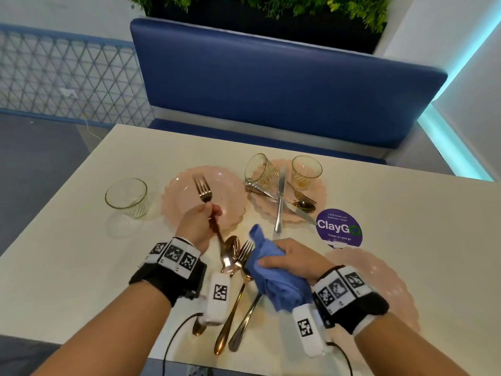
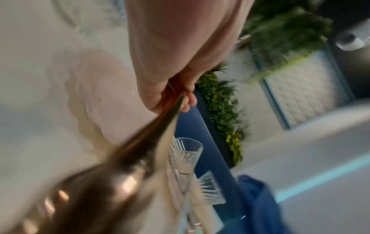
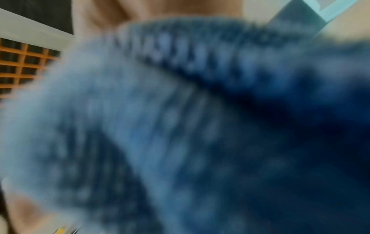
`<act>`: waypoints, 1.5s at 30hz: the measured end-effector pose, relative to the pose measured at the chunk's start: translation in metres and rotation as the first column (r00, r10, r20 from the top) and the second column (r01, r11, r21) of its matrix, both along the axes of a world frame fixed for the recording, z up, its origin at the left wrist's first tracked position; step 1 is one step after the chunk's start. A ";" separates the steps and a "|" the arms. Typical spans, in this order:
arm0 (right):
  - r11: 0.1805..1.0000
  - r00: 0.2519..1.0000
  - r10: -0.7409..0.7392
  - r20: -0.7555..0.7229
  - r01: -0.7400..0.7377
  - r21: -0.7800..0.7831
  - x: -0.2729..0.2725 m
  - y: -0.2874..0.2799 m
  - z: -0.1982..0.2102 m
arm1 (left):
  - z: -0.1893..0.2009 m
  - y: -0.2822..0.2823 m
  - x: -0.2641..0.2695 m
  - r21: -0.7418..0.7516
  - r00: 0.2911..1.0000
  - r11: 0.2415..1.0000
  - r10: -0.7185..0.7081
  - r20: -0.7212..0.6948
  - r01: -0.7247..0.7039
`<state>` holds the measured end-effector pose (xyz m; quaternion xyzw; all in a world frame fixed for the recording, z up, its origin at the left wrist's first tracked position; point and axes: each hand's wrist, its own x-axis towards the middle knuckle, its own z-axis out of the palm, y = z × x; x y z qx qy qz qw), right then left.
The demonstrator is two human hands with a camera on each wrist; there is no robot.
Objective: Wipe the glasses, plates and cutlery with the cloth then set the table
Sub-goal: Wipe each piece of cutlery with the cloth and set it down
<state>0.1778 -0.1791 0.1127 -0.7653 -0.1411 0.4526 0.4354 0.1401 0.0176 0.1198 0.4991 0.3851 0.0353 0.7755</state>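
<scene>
My left hand point(image 1: 202, 221) grips a gold fork point(image 1: 204, 189) by its handle, tines up, over a pink plate point(image 1: 230, 191). In the left wrist view the fork's handle point(image 2: 152, 131) runs blurred from the fingers toward the lens. My right hand point(image 1: 291, 255) clutches a bunched blue cloth point(image 1: 273, 283), which fills the right wrist view point(image 3: 180, 126). A spoon point(image 1: 230, 251), a fork point(image 1: 238, 278) and another piece of cutlery point(image 1: 245, 324) lie on the table between my wrists. A second pink plate point(image 1: 321, 194) carries two glasses, a knife point(image 1: 280, 199) and more cutlery.
A clear glass point(image 1: 127, 198) stands left of the first plate. A third pink plate point(image 1: 385, 278) lies under my right wrist. A purple round sticker point(image 1: 339, 226) marks the cream table point(image 1: 67, 280). A blue bench point(image 1: 271, 85) runs along the far edge.
</scene>
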 end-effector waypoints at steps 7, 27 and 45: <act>0.763 0.809 -0.539 -0.233 0.586 0.271 0.029 -0.013 0.012 | -0.050 -0.023 -0.040 0.547 0.820 0.613 -0.464 -0.336 0.571; 0.736 0.783 -0.559 -0.273 0.621 0.271 0.039 0.018 0.012 | -0.080 0.065 -0.005 0.232 0.903 0.970 0.165 -0.397 -0.076; 0.990 0.647 -0.114 0.754 0.135 0.035 0.060 0.079 0.059 | -0.027 0.052 -0.010 0.043 0.964 0.977 0.198 0.176 -0.208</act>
